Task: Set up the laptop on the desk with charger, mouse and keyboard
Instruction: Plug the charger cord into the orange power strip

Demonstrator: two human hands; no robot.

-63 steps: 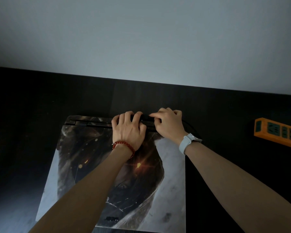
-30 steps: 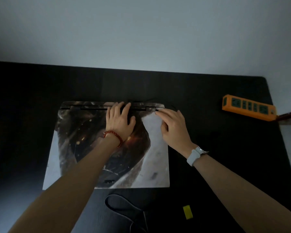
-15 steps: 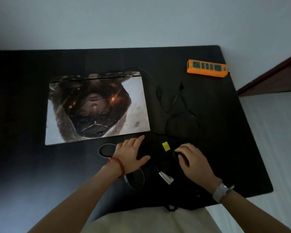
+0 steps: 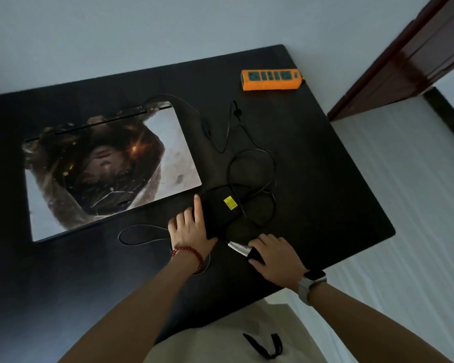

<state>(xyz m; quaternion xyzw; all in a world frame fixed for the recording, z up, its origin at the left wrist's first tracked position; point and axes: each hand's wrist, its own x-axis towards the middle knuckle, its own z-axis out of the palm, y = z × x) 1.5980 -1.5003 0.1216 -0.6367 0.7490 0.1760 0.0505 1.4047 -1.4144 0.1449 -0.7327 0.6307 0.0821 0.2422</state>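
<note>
The right hand [image 4: 275, 254] is curling its grip around a dark plug end with a silvery taped collar [image 4: 238, 248], while the left hand [image 4: 190, 229] is lying flat, fingers straight, against the near side of the black charger brick [image 4: 222, 209] with its yellow label. Both hands have just come away from the laptop's far edge, where they were working a moment ago, and the cable is now running from that edge, so the laptop end looks connected and the mains end is likely next. The closed laptop [image 4: 110, 169] is lying on the counter [image 4: 325, 179] just left of the brick. The cable [image 4: 252, 153] is looping beyond, and the orange power strip [image 4: 270, 79] is sitting well apart at the far corner.
</note>
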